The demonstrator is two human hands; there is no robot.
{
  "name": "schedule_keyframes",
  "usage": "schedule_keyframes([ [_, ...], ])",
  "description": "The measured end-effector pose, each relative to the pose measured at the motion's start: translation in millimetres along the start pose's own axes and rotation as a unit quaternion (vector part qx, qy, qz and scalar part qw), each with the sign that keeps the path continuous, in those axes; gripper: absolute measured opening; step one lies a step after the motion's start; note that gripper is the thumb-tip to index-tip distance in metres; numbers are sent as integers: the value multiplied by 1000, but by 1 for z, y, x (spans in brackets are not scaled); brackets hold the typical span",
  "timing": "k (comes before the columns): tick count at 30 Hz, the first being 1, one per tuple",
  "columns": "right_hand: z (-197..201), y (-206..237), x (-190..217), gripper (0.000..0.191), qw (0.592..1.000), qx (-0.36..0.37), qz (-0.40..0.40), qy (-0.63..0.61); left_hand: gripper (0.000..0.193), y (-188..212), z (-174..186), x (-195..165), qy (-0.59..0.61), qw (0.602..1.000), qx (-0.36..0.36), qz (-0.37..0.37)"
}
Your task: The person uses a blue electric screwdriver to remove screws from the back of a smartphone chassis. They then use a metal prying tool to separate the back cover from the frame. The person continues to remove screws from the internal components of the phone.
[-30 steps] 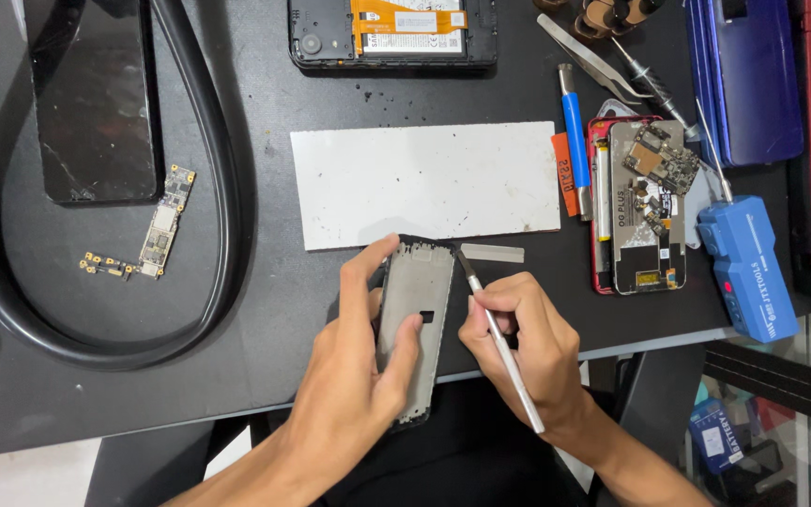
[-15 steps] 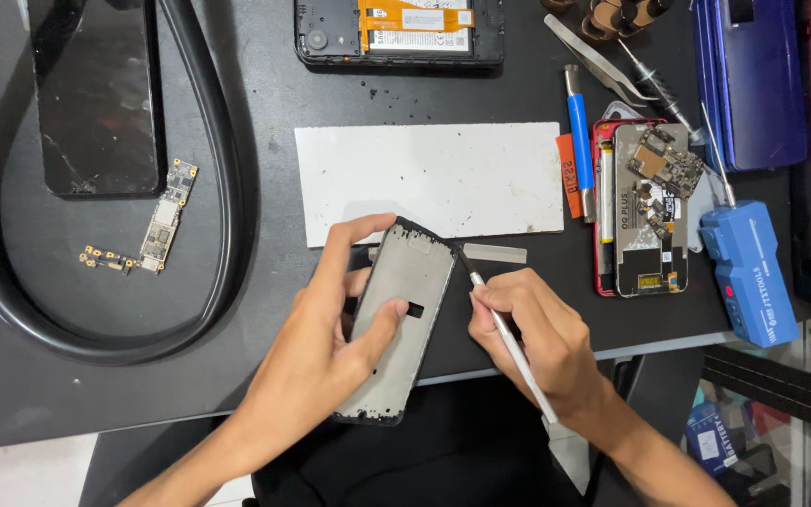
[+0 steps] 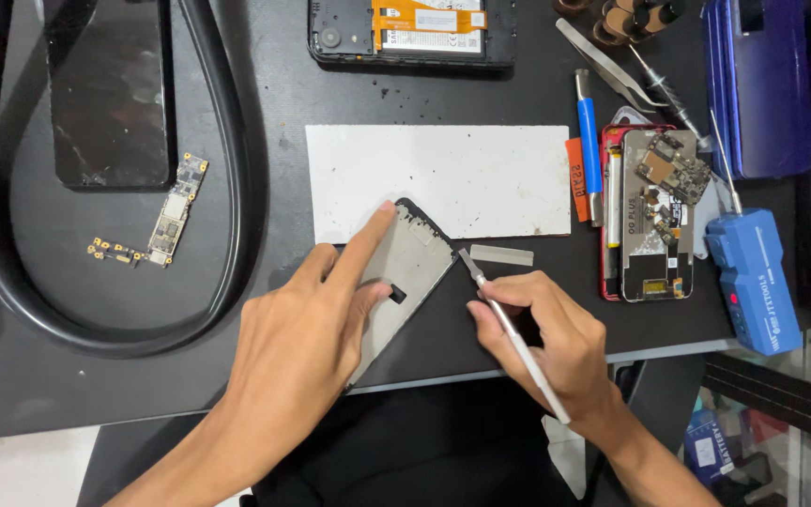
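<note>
Between the two hands, at the near edge of the black table (image 3: 68,394), the fingers do all the holding: the left hand (image 3: 307,324) is spread wide, its forefinger stretched along the upper edge of a phone screen panel (image 3: 410,272) and the thumb pressed on its grey back, so the panel is pinned rather than gripped. It lies tilted, top corner resting on the white mat (image 3: 481,174), lower end hidden under the palm and seemingly near the table's lip. The right hand (image 3: 556,343) is curled closed round a slim metal blade tool (image 3: 509,324), held like a pen, its flat tip just beside the panel's right edge; whether it touches cannot be told. Judging from this, the main risk is a slip: the blade could skid off the edge and scratch or crack the glass, or jab the left thumb, which sits close to the tip's line. Pressing down on a panel that is only half supported might bend it. A small clear strip (image 3: 501,254) lies near the tip and could be swept away. Farther out, an opened phone body (image 3: 650,221), a blue screwdriver (image 3: 589,145), tweezers (image 3: 607,66) and a blue box tool (image 3: 753,277) crowd the right side, where an elbow swing might knock them; loose circuit boards (image 3: 171,211) lie well apart on the left.
</note>
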State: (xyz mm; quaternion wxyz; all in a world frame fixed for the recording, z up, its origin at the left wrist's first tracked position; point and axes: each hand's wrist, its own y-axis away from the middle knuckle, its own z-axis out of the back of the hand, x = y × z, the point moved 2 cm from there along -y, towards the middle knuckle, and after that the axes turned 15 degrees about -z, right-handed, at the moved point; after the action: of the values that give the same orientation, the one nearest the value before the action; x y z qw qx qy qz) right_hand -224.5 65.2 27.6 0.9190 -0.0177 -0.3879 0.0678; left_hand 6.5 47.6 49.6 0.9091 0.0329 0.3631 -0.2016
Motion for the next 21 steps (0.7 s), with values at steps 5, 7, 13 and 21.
schedule_keyframes([
  [5, -4, 4, 6, 24, 1000, -10, -13, -2, 88, -2, -3, -3, -9, 1000, 3, -12],
  [7, -6, 8, 8, 24, 999, -12, -27, -17, 97, -1, -6, -5, -19, 1000, 0, -23],
  [13, -13, 12, 10, 23, 999, -35, 5, -4, 97, 2, -19, -11, -60, 998, -16, -14],
  [21, -16, 9, 10, 22, 999, -41, -3, -6, 96, 6, -28, -18, -110, 994, -20, -5],
])
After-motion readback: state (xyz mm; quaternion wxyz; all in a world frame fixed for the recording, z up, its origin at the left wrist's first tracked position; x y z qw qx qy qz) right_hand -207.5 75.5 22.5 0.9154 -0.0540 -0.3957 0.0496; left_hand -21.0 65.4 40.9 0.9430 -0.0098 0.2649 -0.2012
